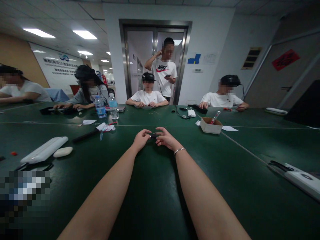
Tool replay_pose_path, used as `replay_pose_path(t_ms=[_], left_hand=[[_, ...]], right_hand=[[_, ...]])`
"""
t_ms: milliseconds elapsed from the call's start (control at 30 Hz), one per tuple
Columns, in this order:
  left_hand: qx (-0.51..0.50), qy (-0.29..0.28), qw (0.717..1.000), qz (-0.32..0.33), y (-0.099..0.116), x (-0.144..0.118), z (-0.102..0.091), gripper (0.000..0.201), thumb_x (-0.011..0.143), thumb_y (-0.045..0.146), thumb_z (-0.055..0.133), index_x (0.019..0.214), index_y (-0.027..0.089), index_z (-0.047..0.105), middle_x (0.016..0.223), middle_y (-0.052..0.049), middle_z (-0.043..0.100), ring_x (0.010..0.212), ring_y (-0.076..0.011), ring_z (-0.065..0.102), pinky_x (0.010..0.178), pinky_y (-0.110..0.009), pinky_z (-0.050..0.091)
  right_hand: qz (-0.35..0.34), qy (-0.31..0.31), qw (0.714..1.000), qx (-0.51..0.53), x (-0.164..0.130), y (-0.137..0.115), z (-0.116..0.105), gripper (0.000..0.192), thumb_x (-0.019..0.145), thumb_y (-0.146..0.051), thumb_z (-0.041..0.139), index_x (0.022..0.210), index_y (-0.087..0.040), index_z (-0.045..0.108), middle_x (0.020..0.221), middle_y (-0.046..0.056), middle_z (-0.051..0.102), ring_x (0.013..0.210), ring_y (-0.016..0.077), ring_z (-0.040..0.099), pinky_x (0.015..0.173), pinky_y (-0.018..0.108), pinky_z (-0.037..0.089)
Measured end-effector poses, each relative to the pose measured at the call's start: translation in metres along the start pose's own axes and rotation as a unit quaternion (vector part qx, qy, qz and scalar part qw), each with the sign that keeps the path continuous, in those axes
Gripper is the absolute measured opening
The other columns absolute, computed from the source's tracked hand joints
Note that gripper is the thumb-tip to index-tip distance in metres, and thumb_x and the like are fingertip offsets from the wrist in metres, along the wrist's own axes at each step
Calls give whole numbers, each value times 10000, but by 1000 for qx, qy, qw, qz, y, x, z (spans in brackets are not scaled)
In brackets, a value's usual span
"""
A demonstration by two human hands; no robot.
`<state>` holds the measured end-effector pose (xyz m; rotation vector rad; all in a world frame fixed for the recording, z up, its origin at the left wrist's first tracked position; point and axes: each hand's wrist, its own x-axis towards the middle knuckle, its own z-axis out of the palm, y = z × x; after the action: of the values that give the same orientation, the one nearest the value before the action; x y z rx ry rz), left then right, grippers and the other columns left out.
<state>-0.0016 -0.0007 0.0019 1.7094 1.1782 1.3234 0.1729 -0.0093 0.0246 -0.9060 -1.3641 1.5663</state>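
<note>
A small dark object (pixel 153 135) is being held between the left hand (pixel 141 139) and the right hand (pixel 165 137), well out over the green table (pixel 155 186). It is being pinched from both sides, the fingers of each hand being closed onto an end of it; what it is cannot be made out, since it is too small and dark, though it is perhaps a clip or a small part. A thin bracelet (pixel 179 150) is being worn on the right wrist. Both forearms are being stretched forward, low above the tabletop.

Near the right hand, farther back, a small cardboard box (pixel 210 126) is being used to hold a red-tipped stick. To the left, two water bottles (pixel 107 106) are being kept upright side by side, and a long white case (pixel 44 149) is lying beside a white oval piece (pixel 62 152). Across the table, several seated people are being occupied with their own hands, and one person is standing behind them.
</note>
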Motion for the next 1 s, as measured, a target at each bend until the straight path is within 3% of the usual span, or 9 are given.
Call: replay_pose_path(t_ms=[67, 267, 433, 533, 633, 733, 800, 900, 1000], left_hand=[[-11, -2, 1000, -5, 1, 0, 0, 254, 689, 170, 508, 921, 160, 613, 697, -8, 593, 643, -128, 545, 628, -237, 420], [-21, -11, 1000, -9, 6, -2, 0, 255, 670, 171, 518, 906, 156, 614, 647, 5, 561, 612, -125, 526, 589, -229, 397], [-49, -11, 998, -30, 9, -2, 0, 252, 674, 175, 507, 906, 148, 601, 658, -4, 579, 633, -131, 553, 604, -234, 405], [-46, -16, 998, -29, 9, -2, 0, 250, 675, 182, 513, 908, 150, 600, 654, -2, 576, 632, -130, 550, 589, -230, 398], [-40, -12, 999, -33, 9, -2, -1, 242, 675, 176, 511, 898, 149, 601, 644, 3, 564, 624, -126, 543, 583, -228, 397], [-50, -9, 998, -37, 11, -3, -1, 244, 679, 176, 509, 904, 147, 599, 651, 4, 564, 621, -123, 544, 593, -230, 410], [-53, -11, 998, -37, 12, -3, -1, 244, 683, 178, 505, 906, 145, 599, 663, -1, 573, 622, -122, 545, 600, -232, 419], [-50, -12, 998, -36, 11, -3, -1, 243, 684, 173, 505, 904, 143, 604, 673, -6, 582, 625, -123, 548, 604, -234, 425], [-48, -7, 998, -36, 10, -3, -1, 244, 684, 165, 513, 906, 140, 610, 657, -1, 575, 621, -123, 550, 594, -230, 420]], right_hand=[[-1, -10, 1000, 14, -1, 0, -1, 487, 761, -91, 641, 1141, -266, 391, 841, -10, 587, 530, 105, 629, 485, 206, 531], [32, 10, 998, -57, 2, 0, 2, 177, 889, -274, 524, 1020, -173, 459, 708, 14, 571, 397, 81, 534, 346, 175, 457], [4, -21, 1000, -12, -2, -3, 0, 577, 743, -138, 702, 1174, -274, 343, 877, -12, 580, 506, 76, 595, 480, 201, 538], [47, -11, 998, -41, -1, -4, 2, 310, 893, -336, 539, 1123, -179, 403, 723, 22, 596, 452, 91, 564, 420, 189, 505], [53, -26, 996, -69, 0, -3, 3, 223, 920, -302, 476, 1077, -146, 453, 693, 28, 587, 435, 86, 548, 377, 168, 476], [18, -67, 997, -38, -1, -3, 1, 514, 768, -146, 658, 1196, -229, 386, 841, 0, 568, 565, 96, 626, 490, 187, 543], [17, -71, 997, -20, 0, -3, 0, 637, 738, -177, 700, 1246, -263, 326, 856, -4, 567, 604, 118, 648, 535, 219, 562], [51, -34, 997, -41, 1, -2, 1, 407, 862, -357, 564, 1182, -177, 389, 710, 18, 592, 496, 118, 608, 462, 215, 530], [39, -19, 997, -59, 1, -1, 2, 283, 864, -276, 541, 1101, -157, 441, 671, 12, 598, 420, 92, 548, 370, 169, 453]])
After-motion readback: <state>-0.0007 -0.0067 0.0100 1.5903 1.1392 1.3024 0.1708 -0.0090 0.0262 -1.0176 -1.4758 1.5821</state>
